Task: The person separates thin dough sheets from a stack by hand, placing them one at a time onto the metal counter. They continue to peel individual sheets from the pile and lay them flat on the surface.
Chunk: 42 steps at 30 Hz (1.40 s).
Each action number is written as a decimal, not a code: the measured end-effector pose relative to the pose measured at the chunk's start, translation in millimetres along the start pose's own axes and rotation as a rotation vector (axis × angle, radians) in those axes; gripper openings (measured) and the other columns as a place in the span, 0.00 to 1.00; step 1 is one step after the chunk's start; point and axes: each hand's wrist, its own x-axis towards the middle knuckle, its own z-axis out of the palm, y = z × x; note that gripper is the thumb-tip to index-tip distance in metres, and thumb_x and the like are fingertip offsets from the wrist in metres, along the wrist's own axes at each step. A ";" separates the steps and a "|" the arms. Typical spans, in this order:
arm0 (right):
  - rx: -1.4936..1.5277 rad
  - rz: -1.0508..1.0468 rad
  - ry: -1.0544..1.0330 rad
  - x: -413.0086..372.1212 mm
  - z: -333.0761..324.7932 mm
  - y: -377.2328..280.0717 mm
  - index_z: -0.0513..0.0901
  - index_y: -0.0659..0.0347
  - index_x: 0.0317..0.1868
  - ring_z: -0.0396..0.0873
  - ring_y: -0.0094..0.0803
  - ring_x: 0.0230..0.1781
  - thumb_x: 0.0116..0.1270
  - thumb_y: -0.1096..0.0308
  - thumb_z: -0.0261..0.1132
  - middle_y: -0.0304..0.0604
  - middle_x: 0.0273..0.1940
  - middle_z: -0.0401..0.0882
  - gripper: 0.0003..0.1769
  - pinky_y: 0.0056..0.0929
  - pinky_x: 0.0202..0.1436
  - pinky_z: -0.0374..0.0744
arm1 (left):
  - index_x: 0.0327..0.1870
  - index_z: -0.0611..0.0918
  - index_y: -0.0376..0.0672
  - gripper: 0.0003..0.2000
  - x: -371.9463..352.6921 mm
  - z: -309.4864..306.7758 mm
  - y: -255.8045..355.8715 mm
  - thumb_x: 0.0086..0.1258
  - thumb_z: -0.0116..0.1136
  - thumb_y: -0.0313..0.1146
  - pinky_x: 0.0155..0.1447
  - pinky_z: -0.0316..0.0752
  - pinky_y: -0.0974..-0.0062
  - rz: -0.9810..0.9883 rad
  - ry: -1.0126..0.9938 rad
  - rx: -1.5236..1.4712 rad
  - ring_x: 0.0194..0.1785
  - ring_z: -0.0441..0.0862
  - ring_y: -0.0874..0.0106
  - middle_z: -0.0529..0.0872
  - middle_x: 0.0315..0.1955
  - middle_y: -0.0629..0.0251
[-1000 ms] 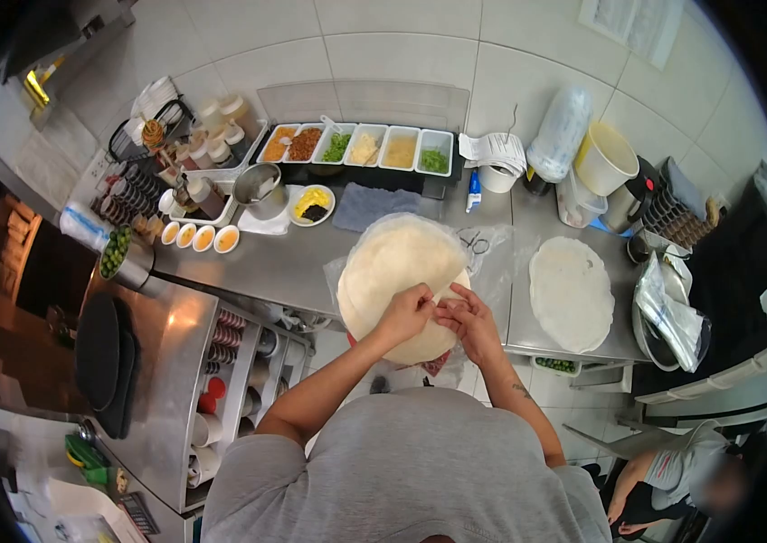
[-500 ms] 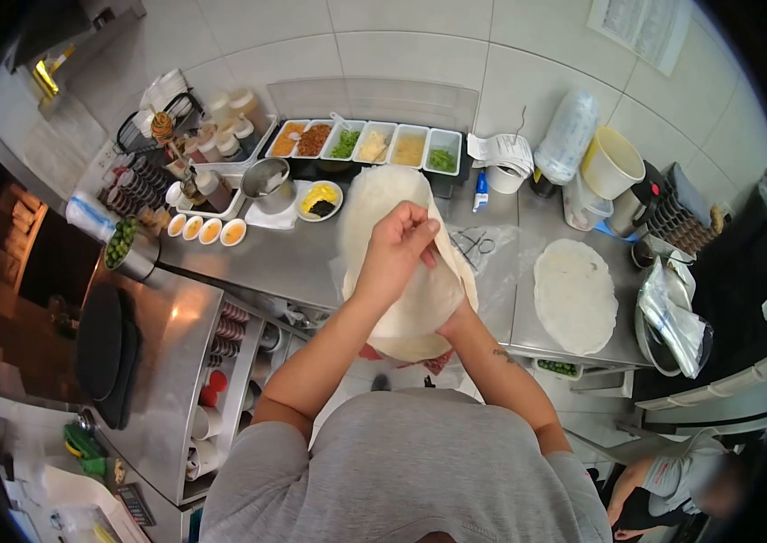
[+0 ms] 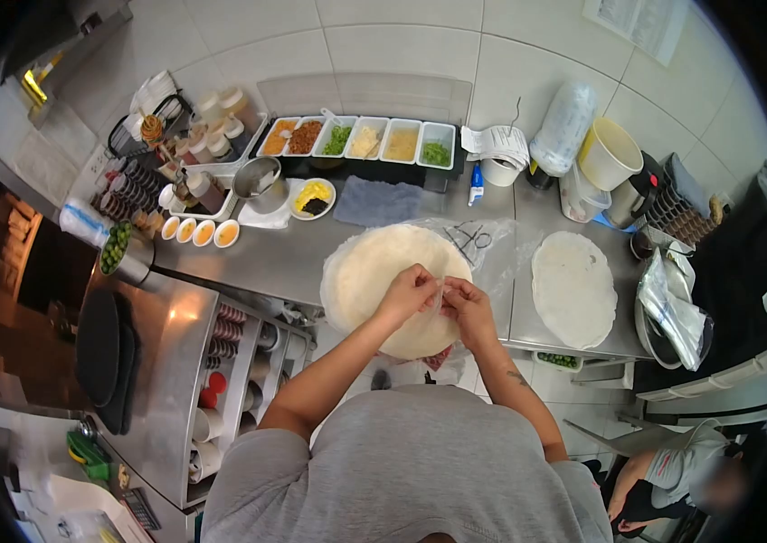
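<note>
A stack of round, pale flatbread [image 3: 370, 267] lies on clear plastic at the counter's front edge. Over its right part my left hand [image 3: 409, 294] is closed in a pinch on a thin piece of clear plastic [image 3: 439, 294]. Close beside it, my right hand [image 3: 469, 308] pinches the same plastic, fingertips nearly touching the left ones. Another flatbread [image 3: 574, 290] lies flat on the steel counter to the right. Scissors [image 3: 467, 239] rest on the plastic behind the stack.
Food trays [image 3: 364, 140] line the back, with a blue-grey cloth [image 3: 378, 201] before them. Sauce cups [image 3: 204, 233] and a metal pot [image 3: 259, 181] stand left. A yellow-rimmed bucket [image 3: 610, 157] is back right. A person [image 3: 673, 475] sits lower right.
The flatbread held up before is now down on the counter, uncovering the cloth and scissors. Both hands have come together over the stack, pinching plastic.
</note>
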 end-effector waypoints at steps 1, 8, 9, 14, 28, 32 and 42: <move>-0.049 -0.023 0.011 0.6 2.2 -0.5 0.78 0.69 0.51 0.77 0.22 0.29 0.67 0.74 0.59 0.39 0.35 0.81 0.13 0.19 0.36 0.78 | 0.35 0.76 0.38 0.07 0.7 1.2 1.6 0.66 0.57 0.32 0.27 0.72 0.81 0.005 0.003 0.012 0.27 0.77 0.80 0.80 0.26 0.68; -0.152 -0.114 0.002 6.4 -0.7 -0.9 0.79 0.69 0.47 0.77 0.20 0.27 0.65 0.74 0.61 0.38 0.30 0.80 0.11 0.18 0.34 0.77 | 0.30 0.77 0.37 0.07 8.7 5.7 1.0 0.65 0.56 0.31 0.25 0.71 0.81 0.180 0.061 0.178 0.22 0.76 0.80 0.79 0.19 0.68; -0.174 -0.120 0.003 5.7 0.6 -3.1 0.79 0.70 0.46 0.77 0.20 0.27 0.65 0.74 0.61 0.38 0.30 0.80 0.11 0.19 0.34 0.77 | 0.29 0.77 0.37 0.07 9.2 5.8 0.7 0.65 0.56 0.31 0.25 0.71 0.81 0.201 0.070 0.200 0.22 0.77 0.80 0.79 0.19 0.67; -0.258 -0.178 -0.004 8.0 0.1 -7.8 0.79 0.70 0.43 0.77 0.22 0.26 0.65 0.75 0.60 0.39 0.29 0.80 0.09 0.20 0.32 0.77 | 0.29 0.77 0.36 0.08 10.8 5.0 6.6 0.65 0.55 0.30 0.25 0.71 0.80 0.156 0.071 0.137 0.21 0.77 0.79 0.79 0.18 0.67; -0.138 -0.127 -0.026 10.3 5.0 -20.3 0.77 0.72 0.45 0.79 0.25 0.29 0.64 0.77 0.60 0.42 0.32 0.80 0.10 0.22 0.35 0.79 | 0.30 0.77 0.39 0.07 24.0 -1.2 1.0 0.71 0.51 0.29 0.27 0.67 0.82 0.120 -0.008 -0.132 0.22 0.72 0.81 0.76 0.20 0.73; -0.309 -0.182 -0.073 11.1 5.5 -25.3 0.77 0.72 0.45 0.78 0.25 0.30 0.62 0.77 0.62 0.42 0.33 0.80 0.12 0.21 0.36 0.79 | 0.29 0.76 0.40 0.08 24.7 1.8 1.2 0.71 0.51 0.29 0.28 0.67 0.82 0.128 -0.013 -0.162 0.22 0.72 0.82 0.75 0.20 0.73; -0.079 -0.007 -0.057 10.2 -7.9 -18.7 0.76 0.72 0.46 0.80 0.27 0.31 0.62 0.80 0.61 0.43 0.36 0.79 0.12 0.22 0.36 0.81 | 0.30 0.75 0.39 0.06 11.7 1.0 10.0 0.69 0.51 0.28 0.29 0.68 0.82 0.180 0.018 0.040 0.24 0.73 0.81 0.77 0.21 0.71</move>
